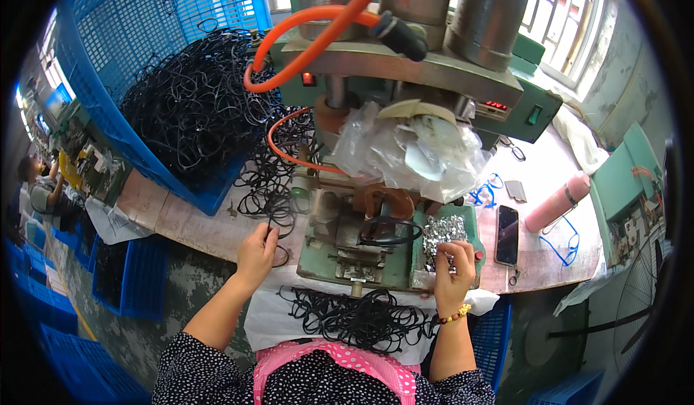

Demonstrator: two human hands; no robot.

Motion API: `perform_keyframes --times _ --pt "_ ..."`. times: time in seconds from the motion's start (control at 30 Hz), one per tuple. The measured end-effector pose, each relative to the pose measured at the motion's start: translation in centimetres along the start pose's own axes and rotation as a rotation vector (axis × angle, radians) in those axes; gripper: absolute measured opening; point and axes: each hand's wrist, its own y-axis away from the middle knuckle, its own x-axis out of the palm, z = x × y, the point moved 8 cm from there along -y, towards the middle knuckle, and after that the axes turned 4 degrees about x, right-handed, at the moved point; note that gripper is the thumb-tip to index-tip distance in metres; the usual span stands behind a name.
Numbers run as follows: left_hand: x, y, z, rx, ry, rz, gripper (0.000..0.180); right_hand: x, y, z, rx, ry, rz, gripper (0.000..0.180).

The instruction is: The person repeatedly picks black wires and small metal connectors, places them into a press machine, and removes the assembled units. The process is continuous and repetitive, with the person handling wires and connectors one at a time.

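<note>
Black eyeglass frames (pixel 361 322), as they appear, lie heaped at six o'clock in the head view, with more strewn at nine and in the blue crate (pixel 155 156) at ten. They look light, thin and springy, apt to snag; pinching a single rim should suit. The left hand (pixel 253 259), at eight o'clock, has thumb and fingertips closed on what seems one dark frame. Well apart at four, the right hand (pixel 454 266) curls its fingers over small shiny metal pieces (pixel 442 230); whether it grips any, I cannot tell.
</note>
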Motion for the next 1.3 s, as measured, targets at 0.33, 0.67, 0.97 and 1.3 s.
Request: perform_keyframes --times 0.33,0.67,0.97,1.3 --pt "-5.7 -0.8 -15.2 0.307 0.801 -0.078 0.017 4.8 -1.9 6.7 0.049 -0.511 0.151 0.029" --pt "-5.6 -2.1 -19.0 0.353 0.875 -0.077 0.017 8.9 -1.1 9.2 0.293 -0.864 0.268 0.047" --pt "-5.1 -0.2 -21.5 0.542 0.818 -0.034 0.018 8.9 -1.0 9.0 0.250 -0.795 0.303 0.046" --pt "-5.1 -2.2 -19.9 0.431 0.910 -0.052 0.021 9.0 -0.6 9.0 0.284 -0.876 0.262 0.044"
